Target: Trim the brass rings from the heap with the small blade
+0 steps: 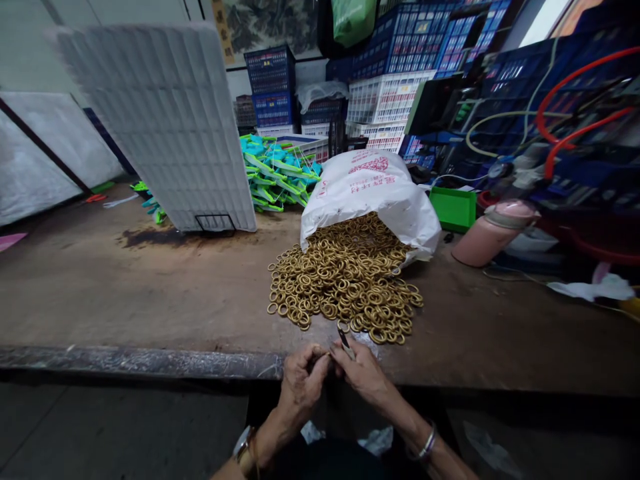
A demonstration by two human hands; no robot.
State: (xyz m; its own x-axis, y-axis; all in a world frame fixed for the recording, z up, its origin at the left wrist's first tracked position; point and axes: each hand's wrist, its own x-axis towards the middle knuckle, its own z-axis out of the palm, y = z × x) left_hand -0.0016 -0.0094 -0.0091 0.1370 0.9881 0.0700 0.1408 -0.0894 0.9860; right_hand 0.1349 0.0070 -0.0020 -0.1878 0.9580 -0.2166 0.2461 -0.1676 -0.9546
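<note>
Just over the table's front edge, my left hand (pixel 301 381) is closed in a pinch, thumb against fingers. What it grips is too small and hidden to name. Close against it is my right hand (pixel 364 375), wrapped round a slim tool (pixel 346 345) with a dark tip and a pale body, pointing up and away; its exact kind does not show. The fingertips of both hands meet or nearly meet. Beyond them lies a heap of gold-brown rings (pixel 345 287), spilling from the open mouth of a white woven sack (pixel 363 183) with red print.
A tall white ribbed panel (pixel 165 127) stands at the left on the brown table (pixel 100 287). Behind it are green and turquoise plastic pieces (pixel 275 173). To the right stand a green tray (pixel 453 208) and a pink bottle (pixel 495 233). Crates (pixel 385 100) are stacked at the back.
</note>
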